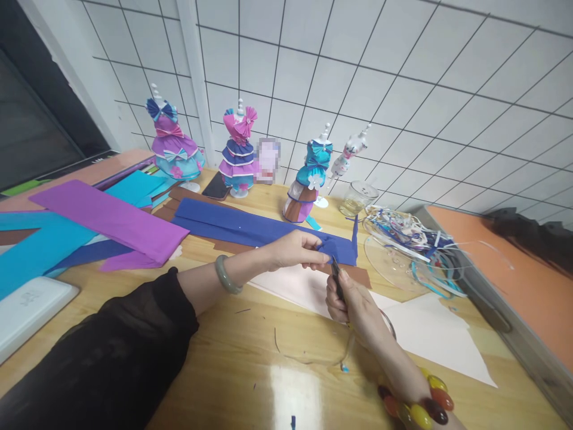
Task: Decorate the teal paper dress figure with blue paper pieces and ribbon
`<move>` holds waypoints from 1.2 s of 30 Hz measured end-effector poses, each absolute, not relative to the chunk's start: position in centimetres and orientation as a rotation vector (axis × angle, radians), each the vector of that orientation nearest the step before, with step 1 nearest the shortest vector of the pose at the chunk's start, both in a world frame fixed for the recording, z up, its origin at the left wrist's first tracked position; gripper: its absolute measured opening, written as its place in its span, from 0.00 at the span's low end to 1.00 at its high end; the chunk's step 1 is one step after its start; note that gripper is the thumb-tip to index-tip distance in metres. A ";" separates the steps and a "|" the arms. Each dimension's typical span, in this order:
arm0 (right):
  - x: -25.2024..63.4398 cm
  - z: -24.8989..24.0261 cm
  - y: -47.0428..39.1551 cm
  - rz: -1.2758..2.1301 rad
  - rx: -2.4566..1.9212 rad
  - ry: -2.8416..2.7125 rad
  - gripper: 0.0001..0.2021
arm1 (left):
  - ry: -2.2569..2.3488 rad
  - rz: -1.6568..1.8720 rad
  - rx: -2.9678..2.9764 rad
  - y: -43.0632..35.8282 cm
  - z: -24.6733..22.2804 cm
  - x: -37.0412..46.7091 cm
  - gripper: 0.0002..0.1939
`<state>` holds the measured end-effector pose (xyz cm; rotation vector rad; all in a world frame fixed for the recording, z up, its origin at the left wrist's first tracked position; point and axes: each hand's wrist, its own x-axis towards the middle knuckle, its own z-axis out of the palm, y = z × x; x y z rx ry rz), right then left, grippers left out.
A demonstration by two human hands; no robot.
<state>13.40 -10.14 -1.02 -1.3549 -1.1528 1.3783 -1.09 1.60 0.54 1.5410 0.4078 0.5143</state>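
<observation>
Wooden craft table (250, 358) below a tiled wall: left hand (295, 249) pinches the dark-blue crepe paper strip (250, 227), right hand (353, 301) grips scissors (335, 275) beneath its end; slack paper could tear.

left hand (298, 249) reaches to frame center, fingertips pinched; right hand (353, 301) just below it, fingers curled closed, wrist angled toward lower right.
</observation>
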 end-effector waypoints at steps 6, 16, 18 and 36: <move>13.4 -1.2 -10.2 1.363 -1.338 -1.171 0.20 | 0.407 0.474 1.566 1.6 0.3 -1.0 0.10; 13.5 -1.5 -10.1 1.389 -1.316 -1.181 0.19 | 0.407 0.456 1.567 1.4 0.2 -0.9 0.07; 13.5 -1.5 -10.2 1.384 -1.324 -1.189 0.20 | 0.413 0.454 1.567 1.4 0.1 -0.9 0.07; 13.6 -1.2 -10.2 1.362 -1.384 -1.226 0.20 | 0.405 0.430 1.588 1.7 0.5 -1.2 0.10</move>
